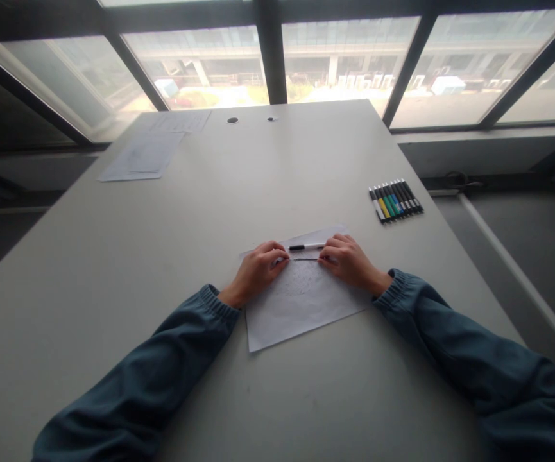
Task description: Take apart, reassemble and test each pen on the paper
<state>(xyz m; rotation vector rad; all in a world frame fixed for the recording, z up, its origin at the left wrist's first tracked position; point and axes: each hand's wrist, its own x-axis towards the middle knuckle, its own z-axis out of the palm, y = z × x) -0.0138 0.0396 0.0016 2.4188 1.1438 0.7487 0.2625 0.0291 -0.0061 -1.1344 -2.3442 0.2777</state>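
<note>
Rod (307,259) btwn L hand (259,272) (by one end, grip unclear) & R hand (350,262) (other end in pinch)

My sleeves (152,366) are blue, grey scribbles (301,280) pattern white paper (277,324), the lone pen (305,247) is black-and-white; near the table's (200,212) right edge: pens (395,201), white, yellow, green, blue, black!

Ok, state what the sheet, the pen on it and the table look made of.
Sheet: matte paper, thin, with crisp edges. Pen: probably plastic, by its two-tone barrel; finish too small to judge. Table: perhaps laminate, with a pale top and soft sheen.
</note>
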